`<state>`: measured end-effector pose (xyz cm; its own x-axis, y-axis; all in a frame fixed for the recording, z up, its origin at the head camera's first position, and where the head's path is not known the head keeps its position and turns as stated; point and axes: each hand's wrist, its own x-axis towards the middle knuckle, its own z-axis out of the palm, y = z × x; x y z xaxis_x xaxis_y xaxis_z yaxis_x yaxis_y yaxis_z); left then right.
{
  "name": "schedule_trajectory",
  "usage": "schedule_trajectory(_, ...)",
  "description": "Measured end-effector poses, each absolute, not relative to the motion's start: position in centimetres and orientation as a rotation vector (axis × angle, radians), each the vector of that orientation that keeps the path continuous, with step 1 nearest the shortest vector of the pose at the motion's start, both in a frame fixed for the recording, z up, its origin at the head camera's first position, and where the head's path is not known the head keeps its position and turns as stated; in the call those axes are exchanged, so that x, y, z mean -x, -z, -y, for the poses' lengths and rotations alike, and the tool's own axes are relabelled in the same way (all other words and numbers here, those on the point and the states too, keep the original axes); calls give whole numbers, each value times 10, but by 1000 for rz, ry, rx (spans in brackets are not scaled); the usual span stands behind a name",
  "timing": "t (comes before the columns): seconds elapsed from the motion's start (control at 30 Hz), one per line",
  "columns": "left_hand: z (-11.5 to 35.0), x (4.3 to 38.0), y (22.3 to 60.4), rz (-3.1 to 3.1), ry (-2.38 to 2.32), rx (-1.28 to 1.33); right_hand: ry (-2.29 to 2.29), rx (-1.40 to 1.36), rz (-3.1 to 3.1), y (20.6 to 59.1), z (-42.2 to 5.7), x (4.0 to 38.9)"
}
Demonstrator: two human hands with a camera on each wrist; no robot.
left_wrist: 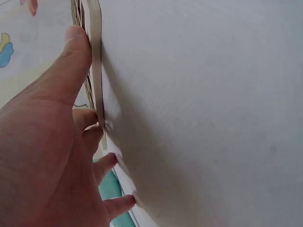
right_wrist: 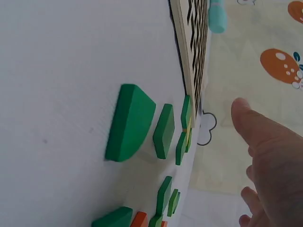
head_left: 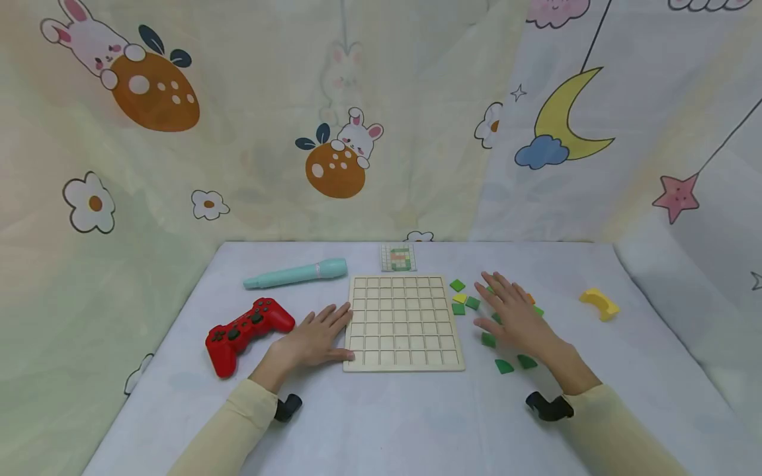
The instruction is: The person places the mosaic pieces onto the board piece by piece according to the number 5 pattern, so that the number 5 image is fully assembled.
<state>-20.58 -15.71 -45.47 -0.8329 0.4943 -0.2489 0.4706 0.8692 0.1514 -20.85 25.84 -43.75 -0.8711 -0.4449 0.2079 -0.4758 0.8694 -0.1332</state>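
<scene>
A square wooden grid board (head_left: 405, 324) lies flat in the middle of the table. My left hand (head_left: 315, 336) rests at its left edge, fingers spread, with the thumb and some fingertips touching the rim; the left wrist view shows the thumb (left_wrist: 78, 52) against the board's side. Over a scatter of small green tiles, my right hand (head_left: 518, 317) hovers with fingers spread, holding nothing. Among the tiles are a yellow tile (head_left: 460, 298), an orange tile (head_left: 531, 299) and a rounded green tile (right_wrist: 130, 123). Some tiles are hidden beneath the right hand.
A red game controller (head_left: 247, 332) lies left of my left hand, with a teal pen-like stick (head_left: 296, 274) behind it. Behind the board is a small pattern card (head_left: 398, 258). A yellow curved block (head_left: 600, 304) sits at the right.
</scene>
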Motion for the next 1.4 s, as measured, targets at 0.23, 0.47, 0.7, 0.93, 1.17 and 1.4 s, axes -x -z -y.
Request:
schedule_trajectory(0.23,158,208,456,-2750,-147,-734,-441,-647,3018,427,-253,243)
schedule_trajectory(0.47,153,208,461,-2742,-168,-745,-605,-387,3201,431,-242,278)
schedule_trajectory(0.7,152,207,462,-2749,-130,-728,-626,-324,3222,440,-226,294)
schedule_trajectory(0.93,152,206,459,-2754,-131,-713,-505,-291,3184,447,-217,299)
schedule_trajectory(1.17,153,206,458,-2753,-121,-701,-603,-308,3148,449,-216,301)
schedule_trajectory(1.4,156,207,459,-2758,-108,-689,-758,-507,3074,438,-201,295)
